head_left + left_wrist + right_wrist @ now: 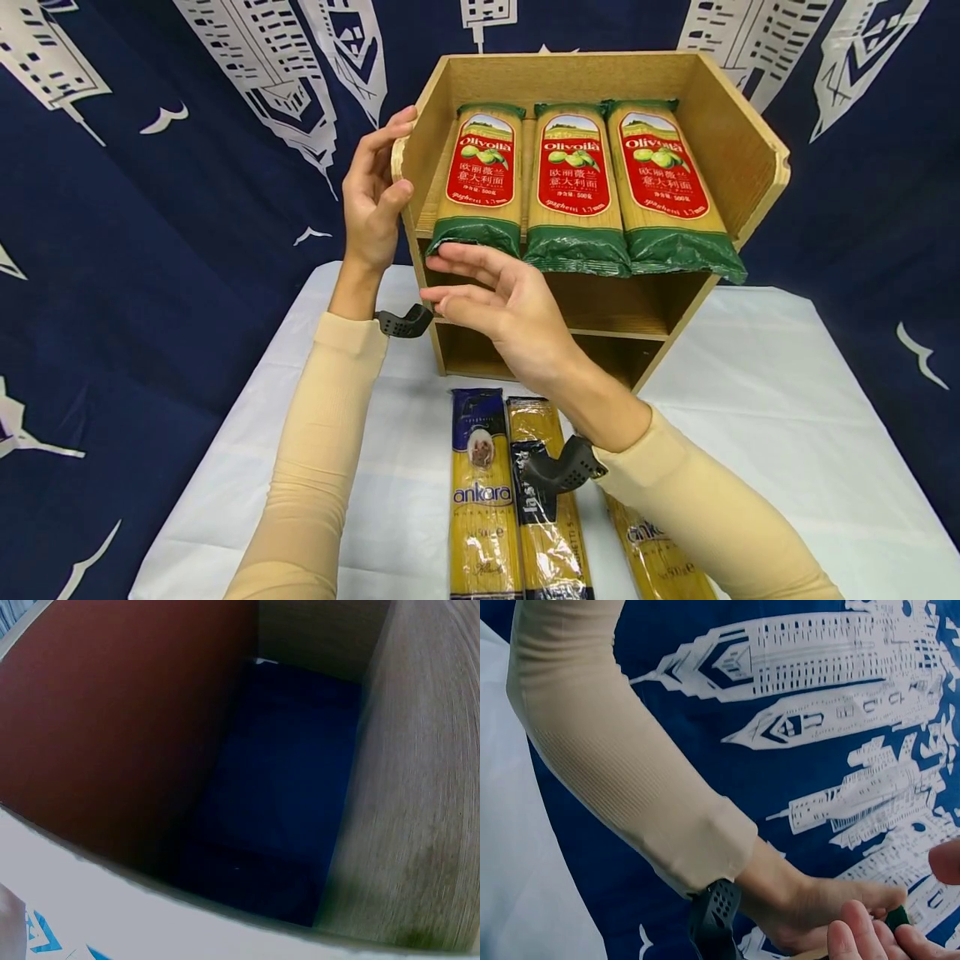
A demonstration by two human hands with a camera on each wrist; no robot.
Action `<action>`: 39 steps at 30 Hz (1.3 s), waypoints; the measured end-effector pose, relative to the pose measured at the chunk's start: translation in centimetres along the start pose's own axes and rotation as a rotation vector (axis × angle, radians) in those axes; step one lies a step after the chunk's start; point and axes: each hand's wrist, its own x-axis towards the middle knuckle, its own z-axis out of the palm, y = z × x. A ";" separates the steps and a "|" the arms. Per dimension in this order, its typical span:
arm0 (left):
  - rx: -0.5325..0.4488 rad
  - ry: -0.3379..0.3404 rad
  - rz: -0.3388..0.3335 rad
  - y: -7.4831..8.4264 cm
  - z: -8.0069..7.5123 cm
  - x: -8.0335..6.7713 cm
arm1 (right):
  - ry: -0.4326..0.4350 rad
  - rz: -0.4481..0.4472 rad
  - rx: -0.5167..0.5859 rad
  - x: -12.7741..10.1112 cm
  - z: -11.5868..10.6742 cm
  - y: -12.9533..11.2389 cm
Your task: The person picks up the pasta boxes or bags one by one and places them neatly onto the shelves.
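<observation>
My left hand (375, 196) holds the left side panel of a small wooden shelf (573, 67), its thumb at the front edge. The fingertips of my right hand (506, 304) are at the green lower end of the leftmost Olivoilà spaghetti pack (483, 167); whether they press on it I cannot tell. Beside that pack lie a middle spaghetti pack (576, 167) and a right spaghetti pack (667, 171), all label up on the top level, their green ends overhanging its front. In the left wrist view a shelf compartment (277, 780) shows dark inside.
On the white-covered table (795, 400) before the shelf lie a blue-topped Ankara spaghetti pack (482, 467), a black-labelled spaghetti pack (558, 542) and another Ankara pack (667, 567), partly under my right forearm. A dark blue patterned cloth (187, 208) hangs behind.
</observation>
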 end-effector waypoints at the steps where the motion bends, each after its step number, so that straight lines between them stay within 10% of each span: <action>1: 0.002 0.000 0.000 0.0 0.0 0.0 | 0.000 -0.002 0.001 0.1 -0.1 0.0; 23: 0.014 -0.010 -0.004 0.1 -0.2 0.0 | -0.114 0.001 -0.010 0.6 -1.8 0.1; 39: 0.008 -0.011 -0.003 0.0 -0.3 0.1 | -0.274 0.017 -0.037 -4.2 -4.0 -0.1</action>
